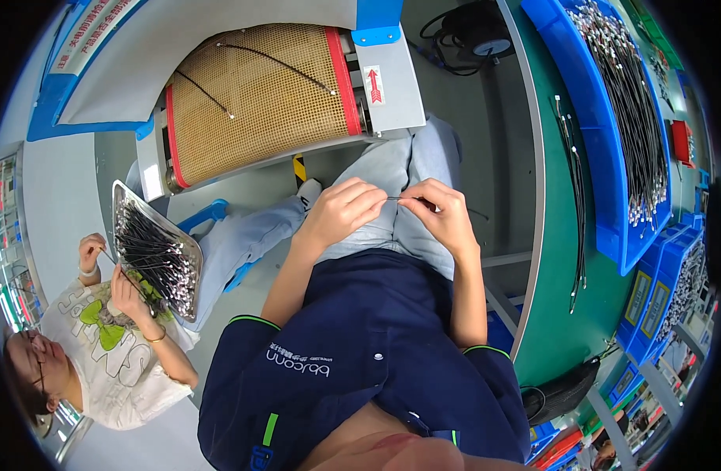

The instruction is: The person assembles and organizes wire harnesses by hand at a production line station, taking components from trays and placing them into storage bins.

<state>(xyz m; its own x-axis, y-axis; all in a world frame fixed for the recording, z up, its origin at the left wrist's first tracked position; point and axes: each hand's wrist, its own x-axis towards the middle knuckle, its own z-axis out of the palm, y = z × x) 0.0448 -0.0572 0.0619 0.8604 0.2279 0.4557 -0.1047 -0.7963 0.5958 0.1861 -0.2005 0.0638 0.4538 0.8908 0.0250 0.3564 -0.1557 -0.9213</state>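
Above my lap, my left hand (346, 210) and my right hand (441, 210) face each other, fingertips pinched together. A short stretch of thin black cable (393, 198) shows in the small gap between them. Both hands are closed on it, and the rest of the cable is hidden behind my fingers. Just beyond my hands is the tan mesh conveyor belt (258, 118) with red edges. Two black cables with small white connectors, one longer (278, 63) and one shorter (203, 94), lie apart on the belt.
At the left a seated co-worker handles a cable beside a metal tray (197, 255) heaped with black cables. On the right, a green table (553, 259) bears a few loose cables (574, 196) and a long blue bin (604, 133) full of cables. More blue bins (639, 310) stand beyond it.
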